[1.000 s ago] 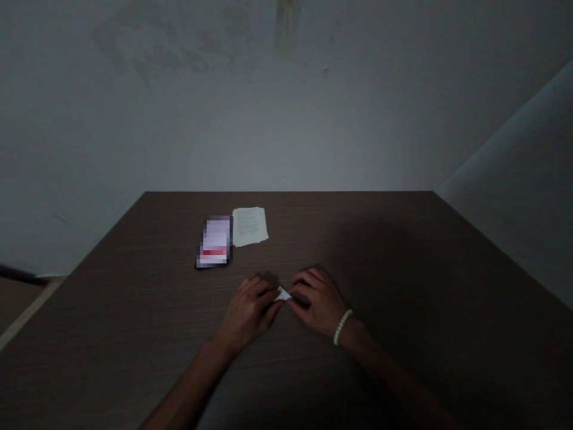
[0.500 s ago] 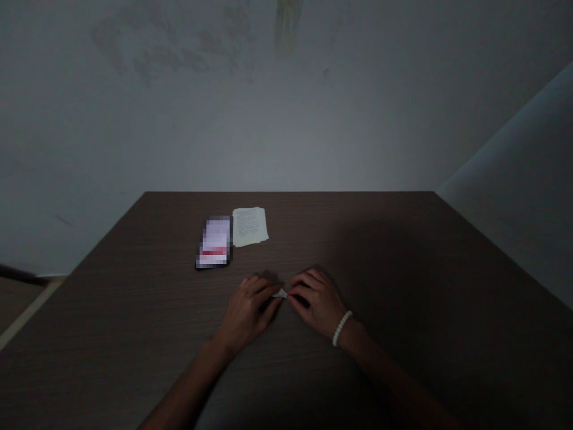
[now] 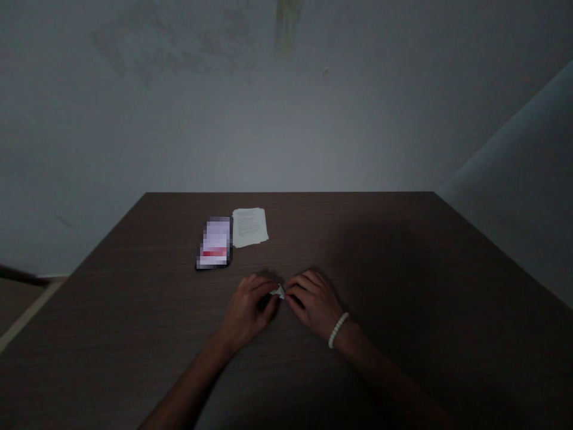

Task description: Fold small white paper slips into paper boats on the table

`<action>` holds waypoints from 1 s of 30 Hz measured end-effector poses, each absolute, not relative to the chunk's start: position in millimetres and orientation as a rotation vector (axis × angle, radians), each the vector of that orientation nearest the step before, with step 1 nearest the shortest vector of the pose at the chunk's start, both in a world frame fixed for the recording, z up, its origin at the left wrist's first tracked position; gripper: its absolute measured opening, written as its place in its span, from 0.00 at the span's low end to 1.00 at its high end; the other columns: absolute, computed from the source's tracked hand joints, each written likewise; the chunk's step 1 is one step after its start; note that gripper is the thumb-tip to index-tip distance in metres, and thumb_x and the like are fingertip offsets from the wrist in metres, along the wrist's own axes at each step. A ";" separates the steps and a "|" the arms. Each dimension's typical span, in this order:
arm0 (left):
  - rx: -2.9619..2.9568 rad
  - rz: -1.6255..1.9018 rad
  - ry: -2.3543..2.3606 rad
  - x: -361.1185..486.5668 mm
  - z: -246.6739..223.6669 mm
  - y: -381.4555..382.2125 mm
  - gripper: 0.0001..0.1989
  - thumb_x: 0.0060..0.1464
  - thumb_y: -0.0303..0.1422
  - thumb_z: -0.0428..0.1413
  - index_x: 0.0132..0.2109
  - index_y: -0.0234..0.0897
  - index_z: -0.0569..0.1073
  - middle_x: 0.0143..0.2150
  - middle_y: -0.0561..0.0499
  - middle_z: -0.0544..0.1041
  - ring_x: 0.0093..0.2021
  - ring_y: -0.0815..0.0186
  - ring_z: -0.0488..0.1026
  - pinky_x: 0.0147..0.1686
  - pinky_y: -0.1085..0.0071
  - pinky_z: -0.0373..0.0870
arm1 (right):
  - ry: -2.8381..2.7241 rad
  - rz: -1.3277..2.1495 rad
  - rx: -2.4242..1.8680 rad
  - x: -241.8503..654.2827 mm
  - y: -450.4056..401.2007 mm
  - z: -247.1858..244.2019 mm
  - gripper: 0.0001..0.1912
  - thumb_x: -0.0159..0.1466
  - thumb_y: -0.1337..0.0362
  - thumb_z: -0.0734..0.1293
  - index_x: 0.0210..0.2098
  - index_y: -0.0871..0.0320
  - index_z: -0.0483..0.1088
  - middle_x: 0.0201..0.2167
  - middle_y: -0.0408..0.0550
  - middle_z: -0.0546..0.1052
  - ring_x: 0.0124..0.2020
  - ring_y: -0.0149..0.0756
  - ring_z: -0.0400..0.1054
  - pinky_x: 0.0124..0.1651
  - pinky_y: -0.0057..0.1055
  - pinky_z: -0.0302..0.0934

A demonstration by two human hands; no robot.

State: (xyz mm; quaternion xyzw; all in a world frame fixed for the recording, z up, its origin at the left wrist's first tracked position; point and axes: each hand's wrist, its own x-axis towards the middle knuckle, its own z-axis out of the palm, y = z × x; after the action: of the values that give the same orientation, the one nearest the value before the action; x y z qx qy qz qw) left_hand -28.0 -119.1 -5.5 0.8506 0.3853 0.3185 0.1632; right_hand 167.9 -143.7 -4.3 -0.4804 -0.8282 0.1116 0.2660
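Note:
Between my fingertips, just above or on the dark wooden table (image 3: 286, 382), is a small folded piece of white paper (image 3: 279, 291). My left hand (image 3: 249, 307) pinches its left side between thumb and forefinger. From the other side, my right hand (image 3: 313, 303) pinches its right edge, with the fingers curled together. Most of the paper's outline is hidden by the fingers, so its folded shape is hard to make out. A pale beaded bracelet (image 3: 338, 330) circles my right wrist.
Beyond my left hand lies a phone (image 3: 215, 243) with a lit, pixelated screen. Touching or close to its right side is a stack of white paper squares (image 3: 249, 227), the top one bearing printed text. A stained wall (image 3: 286, 131) rises behind the table's far edge.
Both hands have shifted slightly to the left with the paper. The paper piece sits at a somewhat different angle between the fingertips. Phone and paper stack are where they were.

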 end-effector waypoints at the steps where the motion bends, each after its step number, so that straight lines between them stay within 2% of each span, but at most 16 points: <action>1: 2.403 0.912 1.118 -26.6 -4.8 -119.0 0.08 0.56 0.28 0.54 0.42 0.37 0.74 0.39 0.48 0.77 0.40 0.60 0.71 0.42 0.60 0.67 | -2.237 0.300 -1.294 167.1 -143.6 -3.8 0.05 0.66 0.65 0.64 0.36 0.56 0.73 0.40 0.46 0.75 0.44 0.39 0.63 0.49 0.39 0.60; 5: 2.304 0.933 1.219 -21.0 -1.1 -119.2 0.06 0.53 0.27 0.54 0.38 0.37 0.73 0.35 0.49 0.76 0.38 0.60 0.71 0.39 0.62 0.67 | -2.230 0.295 -1.289 164.3 -143.6 -2.9 0.06 0.66 0.65 0.64 0.35 0.56 0.73 0.39 0.47 0.76 0.44 0.39 0.63 0.48 0.39 0.59; 13: 2.285 0.946 1.266 -18.3 -0.2 -119.3 0.05 0.54 0.28 0.53 0.36 0.37 0.74 0.33 0.49 0.76 0.37 0.60 0.70 0.38 0.62 0.68 | -2.157 0.334 -1.313 161.5 -143.0 -2.5 0.04 0.65 0.64 0.66 0.34 0.55 0.72 0.39 0.46 0.75 0.44 0.38 0.63 0.49 0.39 0.60; 22: 2.230 0.972 1.264 -18.8 1.1 -118.9 0.08 0.53 0.30 0.57 0.42 0.36 0.76 0.34 0.48 0.76 0.36 0.62 0.71 0.36 0.65 0.70 | -2.128 0.348 -1.301 162.1 -141.7 -1.3 0.05 0.64 0.66 0.65 0.33 0.56 0.73 0.39 0.46 0.75 0.44 0.37 0.64 0.48 0.36 0.61; 30: 2.304 0.955 1.091 -20.4 0.2 -115.8 0.08 0.56 0.29 0.55 0.41 0.37 0.77 0.37 0.48 0.79 0.38 0.61 0.71 0.39 0.63 0.69 | -2.066 0.331 -1.329 161.1 -141.3 -3.7 0.05 0.63 0.67 0.66 0.31 0.55 0.73 0.38 0.47 0.76 0.43 0.38 0.65 0.48 0.37 0.61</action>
State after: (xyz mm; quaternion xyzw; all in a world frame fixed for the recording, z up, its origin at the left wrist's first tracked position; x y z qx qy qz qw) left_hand -20.4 -115.8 0.2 0.8279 0.3919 0.3430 0.2083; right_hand 161.1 -141.3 -3.7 -0.5069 -0.7882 0.1264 0.3253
